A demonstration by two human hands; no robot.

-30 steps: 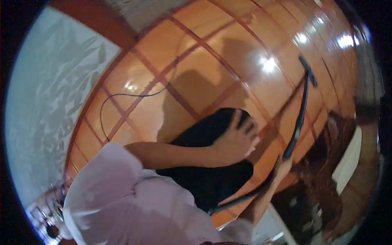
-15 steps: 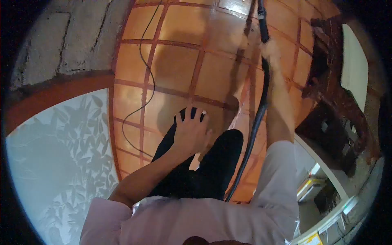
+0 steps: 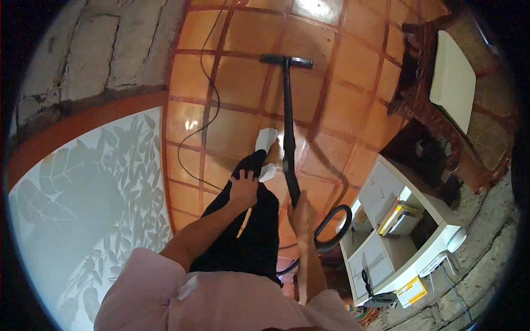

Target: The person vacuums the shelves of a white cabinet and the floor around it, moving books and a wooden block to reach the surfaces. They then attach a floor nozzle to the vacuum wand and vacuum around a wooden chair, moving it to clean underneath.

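My right hand (image 3: pixel 301 216) is closed around the black vacuum wand (image 3: pixel 288 132), which runs forward across the orange tiles to its flat floor head (image 3: pixel 286 59). Beside that hand, the black hose (image 3: pixel 333 230) curls off the wand's near end. My left hand (image 3: pixel 243 187) rests with its fingers spread on my black trouser leg (image 3: pixel 251 231) and grips nothing. One foot in a white slipper (image 3: pixel 267 144) stands on the floor just left of the wand.
A thin black cable (image 3: pixel 210 94) snakes over the tiles on the left. At the right are a white shelf unit (image 3: pixel 386 193) with books and a carved wooden chair (image 3: pixel 425 99) with a pale cushion. A stone wall (image 3: pixel 83 49) and a leaf-patterned surface (image 3: pixel 72 209) lie left.
The view has swung round. The wand, raised and blurred before, now lies forward with its head flat on the tiles. My left hand has stayed on my leg.
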